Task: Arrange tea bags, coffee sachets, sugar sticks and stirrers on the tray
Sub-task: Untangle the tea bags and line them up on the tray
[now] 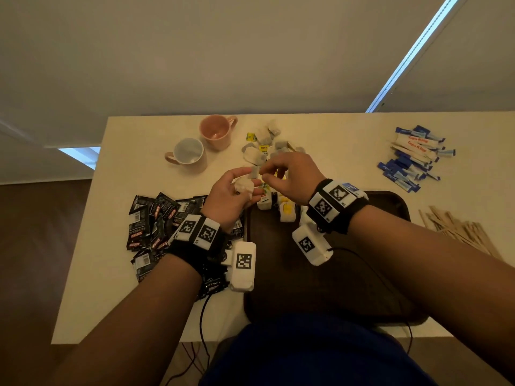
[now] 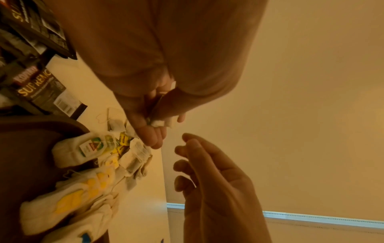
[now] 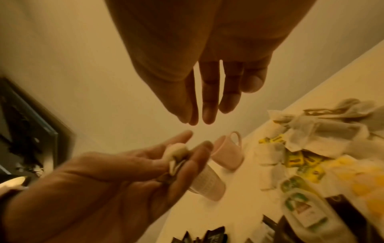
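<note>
The left hand (image 1: 232,194) held a small crumpled white paper tea bag (image 1: 244,186) in its curled fingers, raised just beyond the far left corner of the dark brown rectangular tray (image 1: 390,203). The right hand (image 1: 292,174) hovered just beside it with fingers relaxed and loosely spread, gripping nothing. A few white tea bags with yellow tags (image 1: 287,211) lay along the tray's far edge, and a loose heap of them (image 1: 267,143) sat on the pale counter (image 1: 348,140) beyond the tray. Black coffee sachets (image 1: 156,221) lay left of the tray, blue-and-white sugar sticks (image 1: 412,157) beyond its right corner, and wooden stirrers (image 1: 457,229) to its right.
</note>
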